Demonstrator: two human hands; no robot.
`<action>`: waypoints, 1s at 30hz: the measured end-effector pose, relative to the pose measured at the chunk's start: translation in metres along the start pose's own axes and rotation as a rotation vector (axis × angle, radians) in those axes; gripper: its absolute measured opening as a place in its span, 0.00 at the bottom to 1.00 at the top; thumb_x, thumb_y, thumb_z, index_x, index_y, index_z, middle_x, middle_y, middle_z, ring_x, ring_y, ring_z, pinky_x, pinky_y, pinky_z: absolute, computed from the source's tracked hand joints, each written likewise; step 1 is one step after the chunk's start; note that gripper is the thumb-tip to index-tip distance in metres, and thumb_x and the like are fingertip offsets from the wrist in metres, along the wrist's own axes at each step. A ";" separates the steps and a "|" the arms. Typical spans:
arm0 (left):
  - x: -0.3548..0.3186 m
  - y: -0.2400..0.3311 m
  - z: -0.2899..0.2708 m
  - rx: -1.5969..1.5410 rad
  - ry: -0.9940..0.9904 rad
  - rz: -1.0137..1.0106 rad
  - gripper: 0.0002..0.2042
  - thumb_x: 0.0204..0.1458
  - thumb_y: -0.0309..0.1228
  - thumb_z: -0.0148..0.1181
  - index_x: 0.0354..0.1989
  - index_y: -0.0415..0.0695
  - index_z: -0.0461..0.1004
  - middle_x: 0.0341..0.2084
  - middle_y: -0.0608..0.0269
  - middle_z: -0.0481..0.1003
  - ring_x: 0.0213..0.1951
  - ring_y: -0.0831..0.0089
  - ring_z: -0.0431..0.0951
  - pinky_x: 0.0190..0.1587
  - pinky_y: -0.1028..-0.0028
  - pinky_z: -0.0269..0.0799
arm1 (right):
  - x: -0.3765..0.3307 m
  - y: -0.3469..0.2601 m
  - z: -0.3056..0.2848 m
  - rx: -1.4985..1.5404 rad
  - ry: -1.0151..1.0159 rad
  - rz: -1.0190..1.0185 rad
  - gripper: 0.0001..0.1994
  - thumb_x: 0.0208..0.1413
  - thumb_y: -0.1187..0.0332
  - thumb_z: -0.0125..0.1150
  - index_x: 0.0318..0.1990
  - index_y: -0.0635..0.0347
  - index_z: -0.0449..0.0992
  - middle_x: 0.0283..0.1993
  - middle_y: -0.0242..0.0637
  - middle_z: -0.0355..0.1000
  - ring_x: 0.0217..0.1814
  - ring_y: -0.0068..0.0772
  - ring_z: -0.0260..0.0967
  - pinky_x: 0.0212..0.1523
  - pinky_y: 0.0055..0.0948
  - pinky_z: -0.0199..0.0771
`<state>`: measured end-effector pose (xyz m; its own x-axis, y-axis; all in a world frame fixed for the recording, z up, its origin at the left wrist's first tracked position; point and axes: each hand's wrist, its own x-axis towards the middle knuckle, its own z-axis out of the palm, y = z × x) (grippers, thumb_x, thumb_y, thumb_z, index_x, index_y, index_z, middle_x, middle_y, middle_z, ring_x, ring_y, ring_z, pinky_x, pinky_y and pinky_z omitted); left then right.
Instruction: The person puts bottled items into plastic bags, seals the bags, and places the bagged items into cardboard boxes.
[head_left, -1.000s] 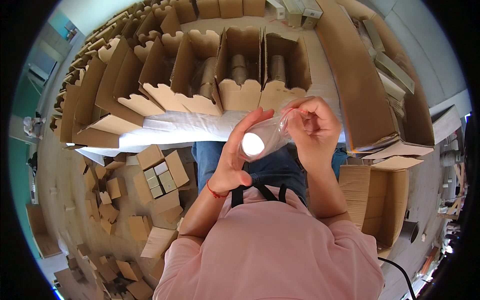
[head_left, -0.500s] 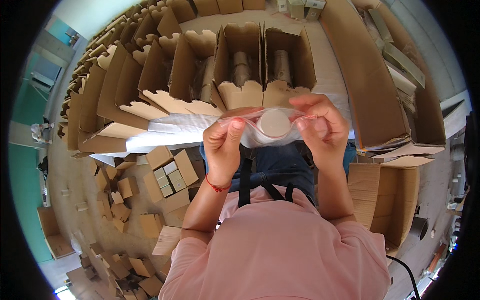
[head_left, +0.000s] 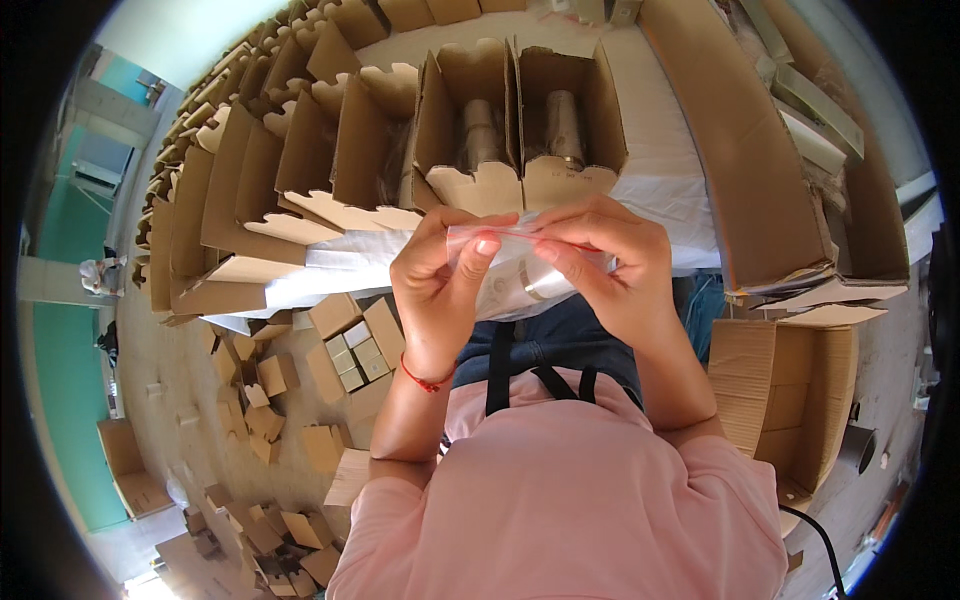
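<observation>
Beyond the hands, across the white-draped table (head_left: 655, 205), we've got a long row of open cardboard boxes (head_left: 475, 188), with a big brown carton (head_left: 740, 175) standing along the right. On the near side, over the blue jeans (head_left: 570, 345), we come to the action: the left hand (head_left: 438, 275) and the right hand (head_left: 622, 262), side by side. Both are half curled, thumbs closed against fingers, and we see them gripping one thing, a clear bag (head_left: 492, 297), by its upper edge. Left has the far left end; right pinches nearer the middle, fingertips almost meeting. The bag hangs from that grip on the body side, spread between the palms, its pinched edge running left to right. Inside, there's a pale cylinder (head_left: 543, 283), just below the fingers and closer to the right hand. Its long axis looks crosswise, left end dipping, right end rising behind the right thumb; plastic glare keeps us from telling which end is the top. Smallest of all, a thin red strip (head_left: 515, 234) lines the bag's edge, right between the thumbs.
</observation>
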<state>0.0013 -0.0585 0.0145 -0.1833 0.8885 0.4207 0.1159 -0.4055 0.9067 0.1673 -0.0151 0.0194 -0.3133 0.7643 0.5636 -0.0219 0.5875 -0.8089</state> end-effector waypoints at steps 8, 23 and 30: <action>0.004 -0.006 -0.001 -0.207 0.040 -0.079 0.06 0.52 0.25 0.59 0.34 0.36 0.76 0.28 0.62 0.75 0.25 0.82 0.68 0.28 0.83 0.65 | 0.002 0.001 -0.008 0.120 0.064 0.160 0.03 0.47 0.76 0.63 0.31 0.65 0.77 0.33 0.37 0.76 0.31 0.23 0.71 0.29 0.20 0.68; 0.014 0.003 0.009 -0.097 0.067 0.060 0.05 0.48 0.20 0.61 0.35 0.36 0.76 0.31 0.63 0.73 0.35 0.79 0.71 0.39 0.81 0.65 | 0.023 -0.007 -0.010 0.082 0.019 0.141 0.05 0.44 0.79 0.66 0.27 0.65 0.75 0.30 0.35 0.74 0.32 0.19 0.69 0.33 0.19 0.66; 0.014 -0.002 0.010 -0.060 -0.006 0.039 0.08 0.47 0.17 0.61 0.36 0.36 0.76 0.33 0.62 0.74 0.35 0.79 0.72 0.40 0.81 0.67 | 0.020 -0.006 -0.009 0.141 0.013 0.153 0.05 0.45 0.82 0.64 0.28 0.66 0.74 0.30 0.36 0.75 0.33 0.18 0.69 0.34 0.17 0.67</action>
<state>0.0078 -0.0428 0.0187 -0.1736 0.8731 0.4556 0.0643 -0.4516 0.8899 0.1692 -0.0011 0.0372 -0.3105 0.8460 0.4334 -0.1076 0.4217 -0.9003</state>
